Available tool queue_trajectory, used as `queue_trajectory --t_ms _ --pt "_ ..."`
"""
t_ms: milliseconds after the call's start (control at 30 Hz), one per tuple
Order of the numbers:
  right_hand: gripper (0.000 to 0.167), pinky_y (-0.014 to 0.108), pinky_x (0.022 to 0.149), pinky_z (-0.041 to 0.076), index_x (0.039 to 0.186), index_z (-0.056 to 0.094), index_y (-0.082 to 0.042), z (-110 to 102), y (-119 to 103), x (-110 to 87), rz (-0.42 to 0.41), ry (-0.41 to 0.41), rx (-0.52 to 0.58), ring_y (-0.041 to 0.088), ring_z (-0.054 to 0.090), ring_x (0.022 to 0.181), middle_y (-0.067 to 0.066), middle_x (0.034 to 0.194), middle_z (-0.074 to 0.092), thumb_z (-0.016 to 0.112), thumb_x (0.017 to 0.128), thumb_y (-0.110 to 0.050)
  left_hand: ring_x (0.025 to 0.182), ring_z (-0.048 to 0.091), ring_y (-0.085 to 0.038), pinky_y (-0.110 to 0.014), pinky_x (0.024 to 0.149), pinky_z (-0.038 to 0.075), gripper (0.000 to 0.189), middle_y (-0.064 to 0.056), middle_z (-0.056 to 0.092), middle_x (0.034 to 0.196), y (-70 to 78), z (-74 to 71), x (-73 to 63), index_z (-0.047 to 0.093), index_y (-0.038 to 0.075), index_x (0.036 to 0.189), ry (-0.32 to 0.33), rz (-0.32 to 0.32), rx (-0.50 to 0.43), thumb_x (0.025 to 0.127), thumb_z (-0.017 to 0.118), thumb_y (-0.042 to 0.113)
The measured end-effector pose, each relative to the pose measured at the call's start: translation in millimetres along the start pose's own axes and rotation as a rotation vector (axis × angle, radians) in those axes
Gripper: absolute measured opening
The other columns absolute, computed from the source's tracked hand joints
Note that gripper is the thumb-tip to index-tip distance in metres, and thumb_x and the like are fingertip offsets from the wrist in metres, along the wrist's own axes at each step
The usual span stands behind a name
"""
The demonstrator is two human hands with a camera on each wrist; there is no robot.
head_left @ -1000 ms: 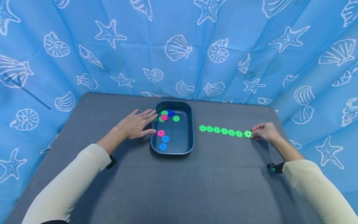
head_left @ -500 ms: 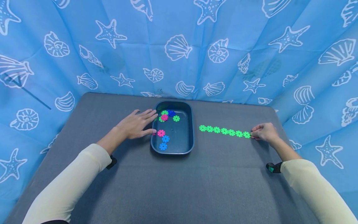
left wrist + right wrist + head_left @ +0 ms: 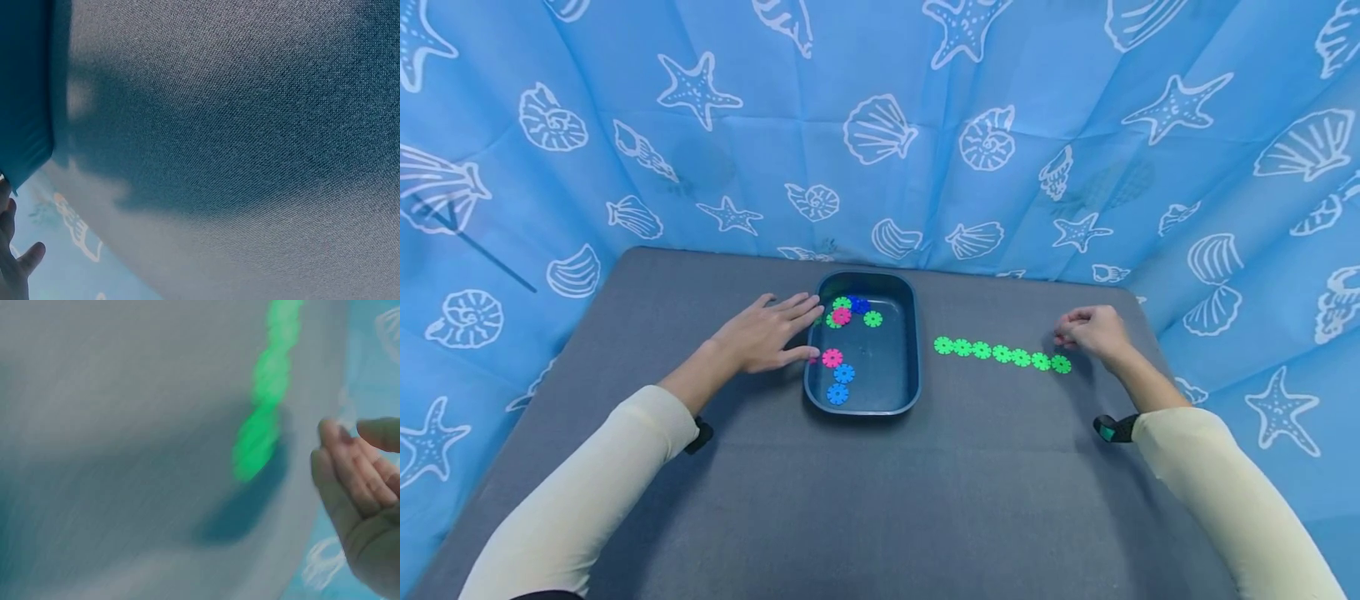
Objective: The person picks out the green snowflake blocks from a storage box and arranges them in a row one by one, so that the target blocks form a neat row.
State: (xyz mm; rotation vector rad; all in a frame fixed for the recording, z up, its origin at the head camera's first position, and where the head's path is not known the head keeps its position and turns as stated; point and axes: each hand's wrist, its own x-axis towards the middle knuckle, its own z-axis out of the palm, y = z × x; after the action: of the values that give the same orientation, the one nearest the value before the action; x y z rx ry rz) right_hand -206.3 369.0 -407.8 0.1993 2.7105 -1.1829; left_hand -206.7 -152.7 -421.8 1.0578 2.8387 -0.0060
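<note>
Green discs [image 3: 1002,354] lie in a row leftward of the right hand [image 3: 1093,333], the last just beside its fingertips. That thumb and fingers look parted, seemingly holding nothing, though the wrist view is blurred. The left hand [image 3: 767,333], fingers straight, rests at the tray [image 3: 880,375], hiding some rim; its wrist view cuts it off.

Left hand [image 3: 763,337] palm-down, fingers [image 3: 793,312] spread, right hand [image 3: 1095,331] hovering, loosely curled
</note>
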Motion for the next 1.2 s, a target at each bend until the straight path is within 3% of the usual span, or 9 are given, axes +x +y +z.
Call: queue_trajectory --t_ms 133,233,400,567,833,1200 --pt "0.041 0.024 0.076 0.058 0.130 0.052 0.016 9 -39 4.7 0.041 -0.095 0.239 0.006 0.072 0.081 0.006 0.093 0.075 0.052 0.103 -0.016 0.149 0.023 -0.032 -0.064 0.114 0.021 0.080 -0.011 0.026 0.163 -0.3 -0.6 -0.7 0.031 0.010 0.157 0.004 -0.002 -0.014 0.098 0.048 0.061" --pt "0.048 0.025 0.083 0.056 0.138 0.046 0.012 22 -71 8.6 0.051 -0.182 0.356 0.013 0.072 0.097 0.005 0.103 0.073 0.052 0.104 -0.022 0.149 0.024 -0.031 -0.064 0.114 0.022 0.079 -0.011 0.026 0.163 -0.2 -1.9 -1.0 0.031 0.011 0.157 0.008 -0.004 -0.016 0.098 0.048 0.061" --pt "0.054 0.033 0.096 0.052 0.144 0.041 0.009 53 -121 13.8 0.033 -0.285 0.408 0.029 0.062 0.121 0.024 0.131 0.061 0.053 0.104 -0.024 0.150 0.023 -0.032 -0.064 0.114 0.021 0.080 -0.011 0.026 0.163 0.5 -3.1 -1.6 0.030 0.010 0.157 0.003 -0.004 -0.014 0.098 0.048 0.061" --pt "0.050 0.041 0.105 0.045 0.144 0.042 0.010 91 -156 16.3 0.022 -0.329 0.474 0.034 0.055 0.128 0.029 0.140 0.052 0.052 0.105 -0.020 0.150 0.023 -0.031 -0.064 0.114 0.021 0.079 -0.011 0.026 0.163 1.0 -3.0 -1.5 0.031 0.010 0.157 0.007 0.001 -0.022 0.098 0.048 0.060" --pt "0.047 0.043 0.108 0.042 0.145 0.041 0.010 142 -178 22.3 0.022 -0.407 0.443 0.038 0.051 0.131 0.029 0.144 0.048 0.051 0.105 -0.014 0.150 0.022 -0.030 -0.063 0.115 0.020 0.080 -0.010 0.025 0.163 2.4 -3.3 0.1 0.030 0.011 0.157 -0.003 0.001 -0.025 0.098 0.046 0.062" --pt "0.054 0.040 0.106 0.045 0.152 0.031 0.004 176 -186 27.8 0.044 -0.453 0.290 0.034 0.051 0.130 0.023 0.141 0.048 0.051 0.104 -0.014 0.150 0.023 -0.032 -0.064 0.114 0.021 0.079 -0.012 0.026 0.163 2.4 -4.1 -0.5 0.031 0.010 0.157 -0.007 -0.004 -0.025 0.098 0.048 0.060"
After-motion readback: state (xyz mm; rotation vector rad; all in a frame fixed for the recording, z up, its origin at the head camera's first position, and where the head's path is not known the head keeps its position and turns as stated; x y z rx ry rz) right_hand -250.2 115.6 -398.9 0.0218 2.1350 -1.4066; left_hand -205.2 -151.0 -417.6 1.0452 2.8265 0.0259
